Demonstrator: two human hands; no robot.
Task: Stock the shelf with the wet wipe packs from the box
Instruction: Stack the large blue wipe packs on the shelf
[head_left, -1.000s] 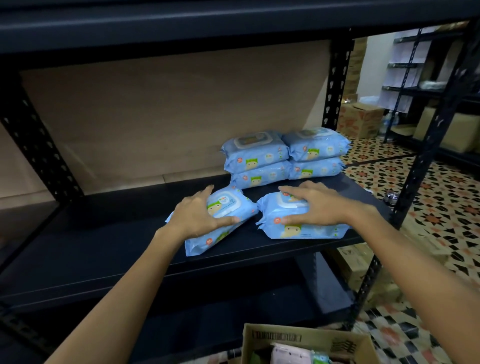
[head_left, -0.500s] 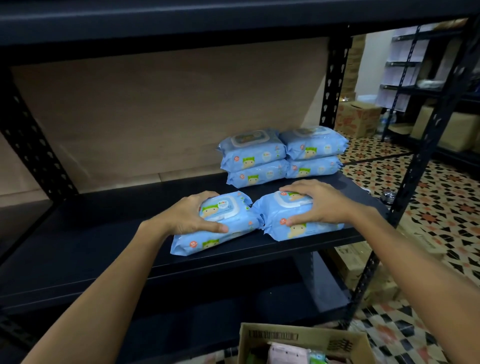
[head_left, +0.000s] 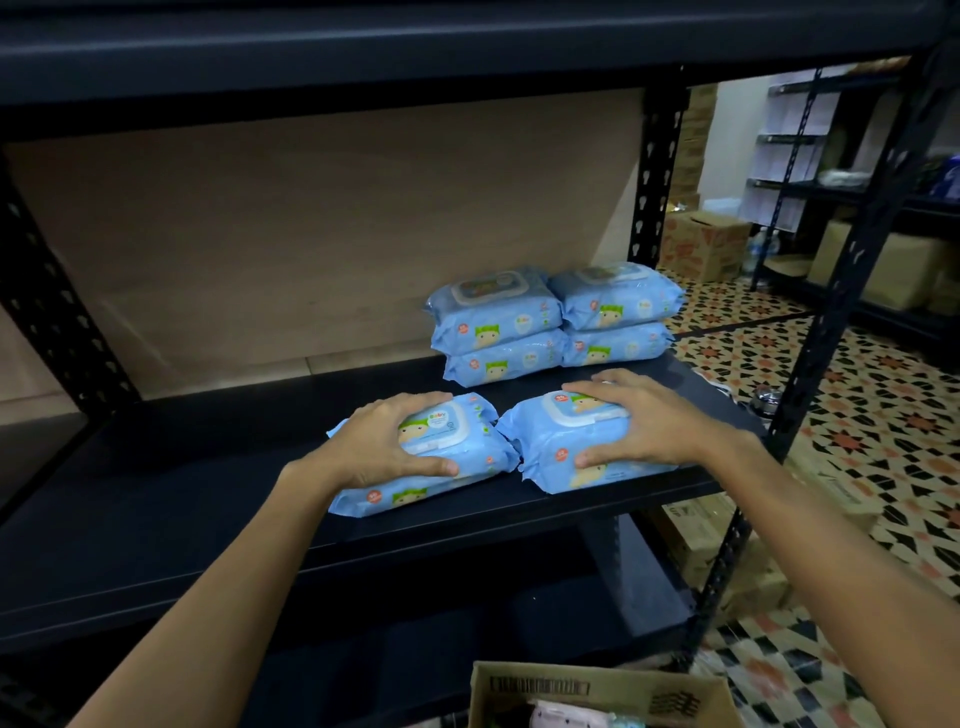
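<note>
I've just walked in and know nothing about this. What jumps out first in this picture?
Two bare hands on a dark shelf, each pressing a light blue pack of wet wipes: the left hand on the left pack, the right hand on the right pack. Behind them, four more packs sit stacked two high in two piles. An open cardboard box shows at the bottom edge.

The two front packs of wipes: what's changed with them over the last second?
The left pack, askew a second ago, has been turned by the left hand to sit nearly square beside the right pack. The right hand kept pressing its pack. The four stacked packs behind stayed put.
</note>
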